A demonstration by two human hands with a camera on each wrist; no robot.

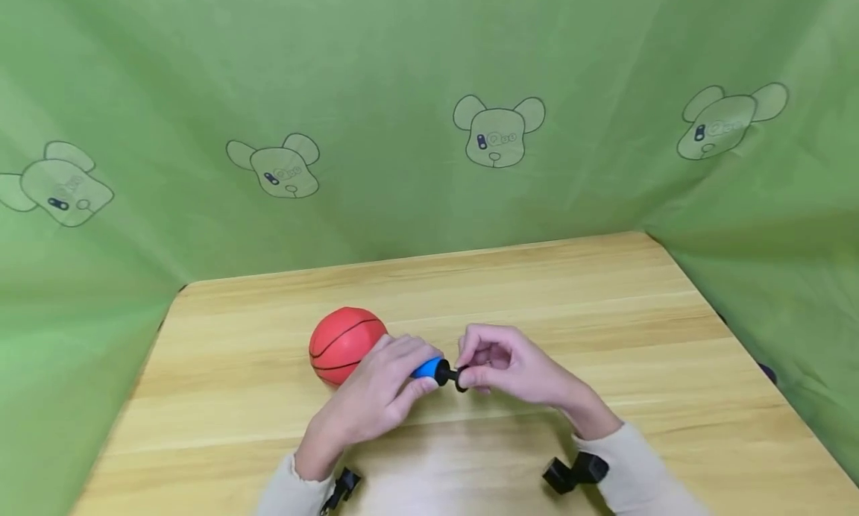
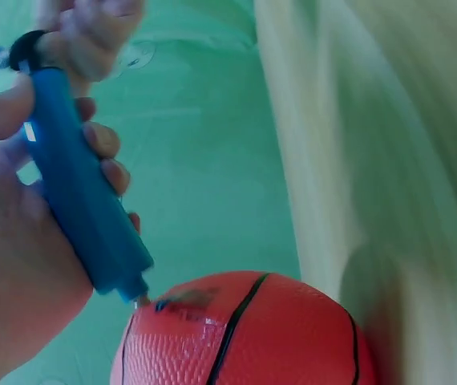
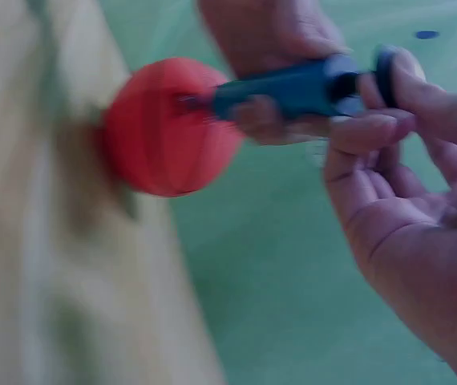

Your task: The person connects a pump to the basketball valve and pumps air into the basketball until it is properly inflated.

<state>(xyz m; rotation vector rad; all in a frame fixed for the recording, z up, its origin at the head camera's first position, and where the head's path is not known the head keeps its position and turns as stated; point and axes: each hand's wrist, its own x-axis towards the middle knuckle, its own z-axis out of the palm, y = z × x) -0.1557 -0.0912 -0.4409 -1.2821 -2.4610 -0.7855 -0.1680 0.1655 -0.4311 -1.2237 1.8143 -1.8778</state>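
A red ball with black lines (image 1: 344,343) rests on the table, left of centre. My left hand (image 1: 384,388) grips the blue barrel of a small hand pump (image 2: 84,184), its fingers curled round it. In the left wrist view the pump's narrow tip meets the ball's surface, or nearly so; how far it goes in cannot be seen. My right hand (image 1: 511,367) pinches the black handle (image 3: 386,76) at the pump's other end between thumb and fingers. A short length of dark rod shows between barrel and handle in the head view.
The wooden table (image 1: 604,300) runs back to a green curtain (image 1: 403,76) printed with bear heads, which also hangs at both sides. Black wrist devices (image 1: 576,473) are strapped at the cuffs of both pale sleeves (image 1: 637,464).
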